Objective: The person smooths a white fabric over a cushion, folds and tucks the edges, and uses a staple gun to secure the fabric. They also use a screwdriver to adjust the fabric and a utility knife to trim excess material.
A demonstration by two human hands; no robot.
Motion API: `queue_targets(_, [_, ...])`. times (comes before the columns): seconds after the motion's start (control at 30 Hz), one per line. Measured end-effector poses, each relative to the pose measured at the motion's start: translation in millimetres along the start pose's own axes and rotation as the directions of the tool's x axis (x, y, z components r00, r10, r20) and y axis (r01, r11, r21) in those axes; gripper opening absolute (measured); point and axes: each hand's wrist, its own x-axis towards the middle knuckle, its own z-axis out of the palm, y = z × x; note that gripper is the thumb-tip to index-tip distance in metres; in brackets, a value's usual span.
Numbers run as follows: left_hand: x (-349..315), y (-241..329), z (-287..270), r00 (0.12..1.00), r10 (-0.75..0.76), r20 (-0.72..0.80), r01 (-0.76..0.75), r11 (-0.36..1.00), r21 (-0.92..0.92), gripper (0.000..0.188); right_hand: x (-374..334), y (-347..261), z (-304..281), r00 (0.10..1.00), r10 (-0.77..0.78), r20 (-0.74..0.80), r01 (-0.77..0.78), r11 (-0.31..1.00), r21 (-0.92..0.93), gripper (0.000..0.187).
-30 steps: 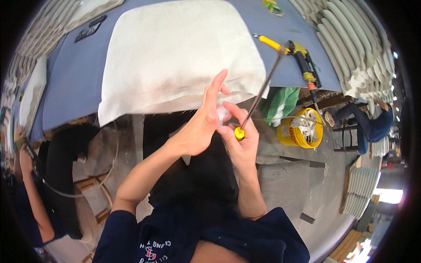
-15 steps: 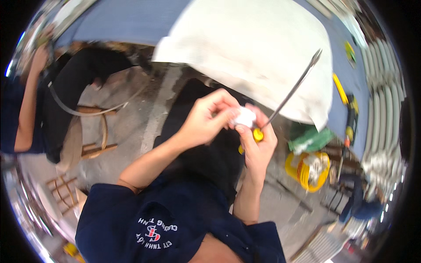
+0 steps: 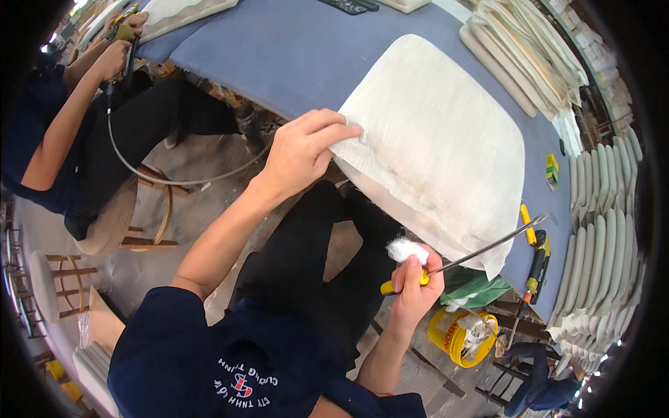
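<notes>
A pale, woven-covered seat cushion [image 3: 439,132] lies on the blue-grey table in front of me, its loose fabric edge hanging over the near side. My left hand [image 3: 301,152] grips that cover at the near left corner, fingers on top; its thumb is partly hidden. To the right, beside the cushion's near edge, my right hand [image 3: 417,289] is closed round a screwdriver-like tool [image 3: 481,253] with a yellow handle and long metal shaft. The shaft points right, across the cushion's near right corner. Between thumb and fingers the same hand pinches a white tuft of stuffing [image 3: 405,251].
On the table's right lie a yellow cutter [image 3: 527,223], a yellow-black tool [image 3: 538,268] and a small green-yellow box [image 3: 552,171]. Cushion stacks [image 3: 603,230] line the right. Below stands a yellow bucket [image 3: 453,341]. At left, a co-worker's hands [image 3: 115,59] hold a hose-fed tool.
Both hands were together at the white stuffing. My left hand has moved away to the cushion cover; my right has lowered with tool and stuffing, the shaft now tilted flatter. The view has shifted.
</notes>
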Motion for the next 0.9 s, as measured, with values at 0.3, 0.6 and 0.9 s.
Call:
queue_targets(0.3, [16.5, 27.3, -0.9, 0.992, -0.020, 0.126, 0.031, 0.995, -0.091, 0.007, 15.5, -17.4, 37.0, 0.977, -0.205, 0.059, 0.213, 0.940, -0.267, 0.031])
queue_targets(0.6, [15.6, 15.3, 4.8, 0.721, -0.406, 0.562, 0.691, 0.493, -0.529, 0.041, 58.2, -25.0, 105.9, 0.701, -0.569, 0.430, 0.699, 0.427, -0.574, 0.044])
queue_targets(0.9, [6.5, 20.3, -10.9, 0.859, -0.284, 0.426, 0.506, 0.599, -0.620, 0.038, 32.7, 15.6, 97.9, 0.747, -0.434, 0.504, 0.646, 0.290, -0.707, 0.064])
